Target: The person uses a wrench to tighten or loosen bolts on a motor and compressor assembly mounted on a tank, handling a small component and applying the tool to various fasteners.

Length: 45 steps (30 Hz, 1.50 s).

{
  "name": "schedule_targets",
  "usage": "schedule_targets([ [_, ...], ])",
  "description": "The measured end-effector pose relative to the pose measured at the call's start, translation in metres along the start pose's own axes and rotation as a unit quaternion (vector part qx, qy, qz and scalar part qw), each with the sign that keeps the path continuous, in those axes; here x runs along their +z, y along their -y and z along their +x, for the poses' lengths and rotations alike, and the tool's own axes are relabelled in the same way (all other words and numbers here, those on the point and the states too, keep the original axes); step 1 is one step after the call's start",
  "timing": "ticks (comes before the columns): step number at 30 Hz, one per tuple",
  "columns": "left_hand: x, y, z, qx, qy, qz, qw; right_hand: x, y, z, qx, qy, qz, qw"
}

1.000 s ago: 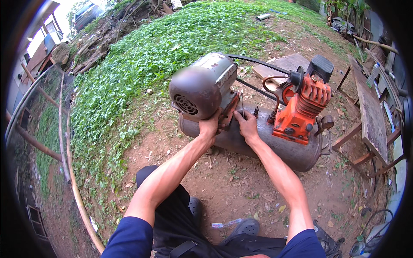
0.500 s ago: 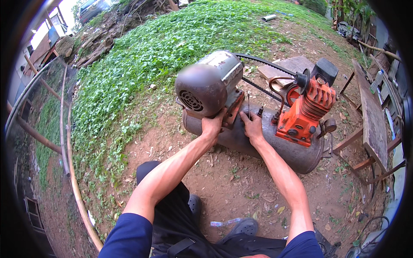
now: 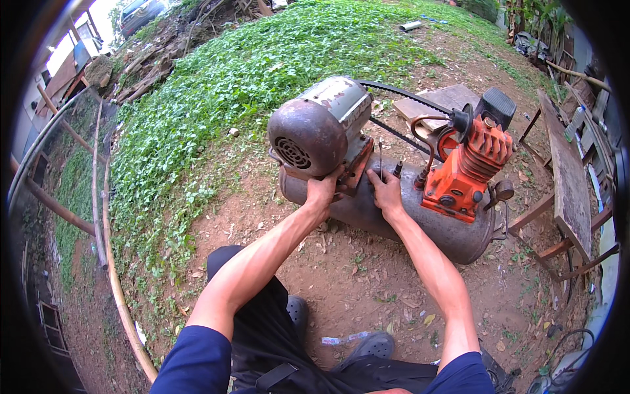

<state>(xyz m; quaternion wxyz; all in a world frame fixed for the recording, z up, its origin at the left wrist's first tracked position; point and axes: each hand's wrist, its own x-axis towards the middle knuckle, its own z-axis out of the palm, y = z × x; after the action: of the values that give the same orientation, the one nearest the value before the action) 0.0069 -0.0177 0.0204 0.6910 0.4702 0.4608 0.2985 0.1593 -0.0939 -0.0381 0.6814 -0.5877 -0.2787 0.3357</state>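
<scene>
An old air compressor has a rusty tank (image 3: pixel 446 240) lying horizontally, a grey and rust-brown motor (image 3: pixel 308 131) on its left part and an orange pump head (image 3: pixel 466 171) on its right. A black belt (image 3: pixel 400 92) runs behind them between the two. My left hand (image 3: pixel 323 190) grips the motor's base under its vented end, fingertips hidden behind it. My right hand (image 3: pixel 386 196) is closed on a slender metal tool (image 3: pixel 380 156), held upright just right of the orange-brown mounting plate (image 3: pixel 359 164), beside a small fitting (image 3: pixel 398 168) on the tank.
A wooden board (image 3: pixel 440 95) lies behind the compressor. A weathered bench (image 3: pixel 564 184) stands at the right. Bamboo poles (image 3: pixel 118 289) and dark mesh run along the left. Green ground plants (image 3: pixel 197 79) cover the far ground; cables (image 3: pixel 561 354) lie at lower right.
Since a second ago, the compressor and both hands sit slightly further right in the picture, with the surroundings shifted a little too. The grips look the same; the last half second shows hardly any movement.
</scene>
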Motion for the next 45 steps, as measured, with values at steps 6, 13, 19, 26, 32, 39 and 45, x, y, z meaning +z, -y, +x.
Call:
schedule_targets([
  [6,-0.005,-0.003,0.002,-0.002,0.033,0.008,0.999,0.002,-0.004,0.003,-0.029,0.004,0.005,1.000],
  [13,-0.007,-0.008,-0.001,-0.021,0.047,0.043,0.998,0.003,-0.007,0.004,-0.037,0.002,-0.003,0.999],
  [19,-0.009,-0.005,-0.001,-0.003,0.040,0.071,0.997,0.002,-0.004,0.002,-0.023,-0.003,-0.024,0.999],
  [26,-0.008,-0.004,0.006,-0.045,0.036,0.080,0.995,0.001,-0.003,0.000,-0.011,0.005,-0.032,0.999],
  [32,-0.012,-0.006,0.008,-0.071,0.086,0.074,0.991,0.005,0.005,-0.006,0.023,0.007,-0.018,1.000],
  [39,-0.013,-0.003,0.005,-0.013,0.118,0.107,0.987,0.008,0.010,-0.006,0.038,0.016,-0.001,0.999],
  [45,-0.017,-0.006,0.001,0.019,0.204,0.153,0.967,0.003,0.007,-0.009,0.031,0.011,0.011,0.999],
])
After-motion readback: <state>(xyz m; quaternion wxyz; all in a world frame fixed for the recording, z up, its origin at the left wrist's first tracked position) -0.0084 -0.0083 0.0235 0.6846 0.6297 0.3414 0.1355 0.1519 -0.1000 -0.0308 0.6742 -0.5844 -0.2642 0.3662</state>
